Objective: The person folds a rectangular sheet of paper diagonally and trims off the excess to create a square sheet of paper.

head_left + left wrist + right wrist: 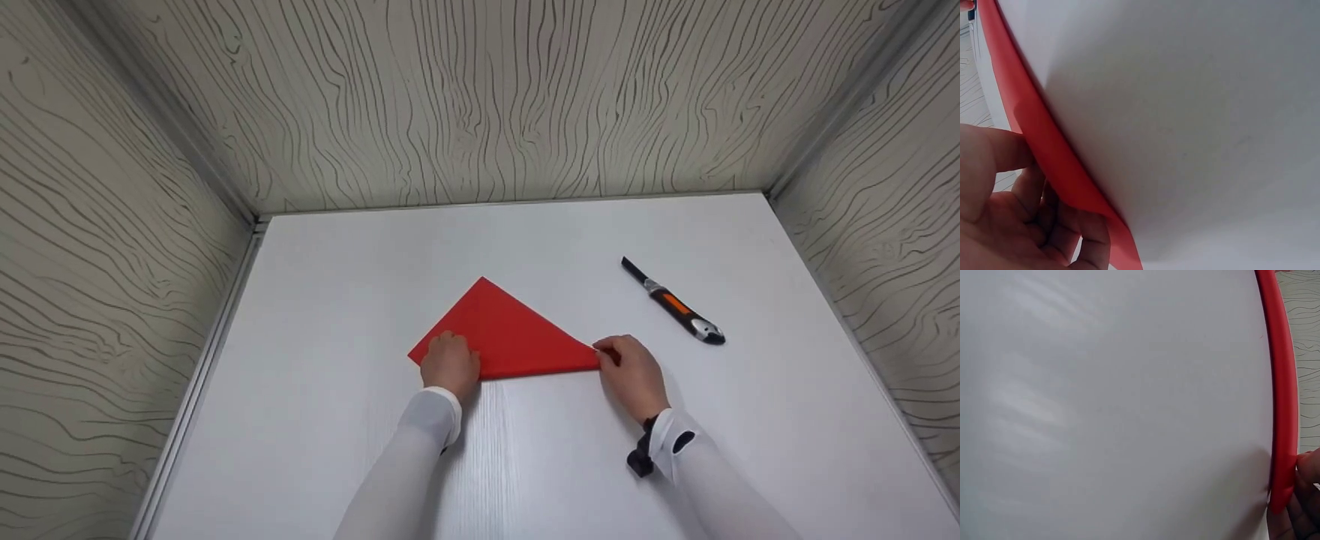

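Note:
A sheet of red paper, folded into a triangle, lies on the white table with its folded edge toward the person. My left hand is at the left part of that edge. In the left wrist view its thumb and curled fingers hold the bulging fold of the paper. At the right corner my right hand pinches the paper's tip between thumb and fingers. The right wrist view shows the rounded fold running down to those fingertips.
A utility knife with a black and orange handle lies behind and to the right of the right hand, its dark blade end pointing to the back left. Wood-patterned panels enclose the white table at the back and sides.

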Tool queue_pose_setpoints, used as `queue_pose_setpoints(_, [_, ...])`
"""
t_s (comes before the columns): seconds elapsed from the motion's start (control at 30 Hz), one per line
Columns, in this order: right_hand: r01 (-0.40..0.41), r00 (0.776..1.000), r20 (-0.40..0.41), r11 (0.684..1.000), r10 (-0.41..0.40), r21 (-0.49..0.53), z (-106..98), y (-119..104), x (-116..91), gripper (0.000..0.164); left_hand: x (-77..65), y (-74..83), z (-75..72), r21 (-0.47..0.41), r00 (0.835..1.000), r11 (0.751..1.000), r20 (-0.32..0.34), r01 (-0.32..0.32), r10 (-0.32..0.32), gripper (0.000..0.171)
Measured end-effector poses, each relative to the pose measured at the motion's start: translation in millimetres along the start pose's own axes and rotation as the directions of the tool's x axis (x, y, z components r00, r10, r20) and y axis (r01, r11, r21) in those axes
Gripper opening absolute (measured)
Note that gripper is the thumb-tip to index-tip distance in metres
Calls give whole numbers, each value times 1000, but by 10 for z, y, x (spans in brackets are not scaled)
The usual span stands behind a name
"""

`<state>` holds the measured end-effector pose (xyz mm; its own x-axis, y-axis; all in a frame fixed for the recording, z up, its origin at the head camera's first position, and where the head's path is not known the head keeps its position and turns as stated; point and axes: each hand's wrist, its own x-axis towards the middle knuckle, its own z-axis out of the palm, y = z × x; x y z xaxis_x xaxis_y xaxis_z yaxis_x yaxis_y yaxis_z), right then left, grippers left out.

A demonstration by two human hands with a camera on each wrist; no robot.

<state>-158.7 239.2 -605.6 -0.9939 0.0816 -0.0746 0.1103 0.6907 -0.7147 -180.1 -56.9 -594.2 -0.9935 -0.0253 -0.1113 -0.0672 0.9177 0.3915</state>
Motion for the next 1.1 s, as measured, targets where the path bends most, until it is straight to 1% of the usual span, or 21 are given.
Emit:
queue_pose_setpoints(0.13, [1, 1000, -12, 1000, -1, -2, 8, 21, -5, 21, 2, 3, -3, 16, 1000, 1000, 6, -1, 1, 42])
queue_pose_setpoints(0.3, [53, 998, -41, 999, -53, -10, 17, 43, -11, 19, 11, 14, -4, 15, 1000, 1000, 10, 4, -4, 42])
queue_pose_setpoints(0.4, [70, 997, -43, 998, -70, -8, 19, 52, -10, 18, 14, 14, -6, 8, 1000, 1000, 16, 11, -11, 44])
queue_pose_setpoints(0.5, [64, 997, -33, 998, -64, -9, 12, 45, -12, 18, 12, 17, -16, 5, 999, 1000, 27, 21, -21, 47])
queue_pose_setpoints(0.63, [63, 998, -27, 998, -63, -22, 6, 33, -13, 19, 7, 24, -32, 7, 999, 1000, 34, 21, -21, 47])
queue_pose_setpoints(1.1, [79, 996, -46, 996, -81, -38, 36, 45, -18, 19, 31, 37, -31, 20, 999, 1000, 32, 8, -9, 39])
